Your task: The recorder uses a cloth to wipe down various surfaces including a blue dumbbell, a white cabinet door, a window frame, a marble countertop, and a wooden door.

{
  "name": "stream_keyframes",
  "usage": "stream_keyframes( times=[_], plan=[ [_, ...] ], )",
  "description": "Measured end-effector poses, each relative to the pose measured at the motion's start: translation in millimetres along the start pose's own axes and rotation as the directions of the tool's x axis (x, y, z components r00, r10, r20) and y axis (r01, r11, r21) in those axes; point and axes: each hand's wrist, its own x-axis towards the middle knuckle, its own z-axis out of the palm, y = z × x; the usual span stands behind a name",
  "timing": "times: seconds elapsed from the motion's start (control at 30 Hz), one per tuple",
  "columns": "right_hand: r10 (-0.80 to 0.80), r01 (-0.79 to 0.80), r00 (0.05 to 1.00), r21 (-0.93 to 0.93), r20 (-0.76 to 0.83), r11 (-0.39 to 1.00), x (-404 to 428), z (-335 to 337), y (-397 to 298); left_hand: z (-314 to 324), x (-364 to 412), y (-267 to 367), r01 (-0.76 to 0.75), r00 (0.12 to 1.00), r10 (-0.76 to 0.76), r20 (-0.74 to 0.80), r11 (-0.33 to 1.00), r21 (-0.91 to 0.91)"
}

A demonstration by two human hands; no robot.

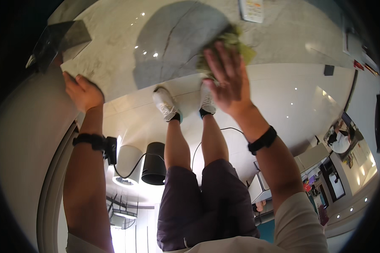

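Observation:
My right hand (226,77) is spread flat over a crumpled yellow-green cloth (248,53), pressing it against the marble-patterned tabletop (110,41) near its front edge. The hand and cloth are blurred, and part of the cloth is hidden beneath the fingers. At the tabletop's front left corner rests my left hand (84,93), with nothing seen in it and its thumb apart from the fingers. A dark, glossy, see-through angular object (61,41) stands just beyond that hand.
A white remote control (252,11) lies on the tabletop beyond the cloth. Below the table edge are my white shoes (165,102) on the glossy floor. A white cylinder (128,161) and a black cylinder (153,163) appear beside my legs. Thin black cables (133,172) hang near my wrists.

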Motion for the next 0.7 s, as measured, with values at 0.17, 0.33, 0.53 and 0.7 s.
stream_keyframes(
  times=[0.17,0.33,0.53,0.7],
  plan=[
    [0.265,-0.287,0.951,-0.135,-0.159,0.948,-33,-48,126,-5,1,1,0.008,0.999,-0.008,0.032,1.000,0.002],
    [0.529,-0.599,0.748,-0.063,-0.401,0.798,2,-40,174,8,-4,-2,0.004,0.999,-0.006,0.052,1.000,0.027],
    [0.536,-0.553,0.806,0.004,-0.252,0.833,34,-3,34,9,-1,-14,-0.004,0.996,-0.002,0.094,0.998,0.066],
    [0.416,-0.406,0.890,0.090,-0.186,0.909,41,-32,55,-5,17,-89,-0.455,0.781,0.616,0.107,0.442,0.774]
  ],
)
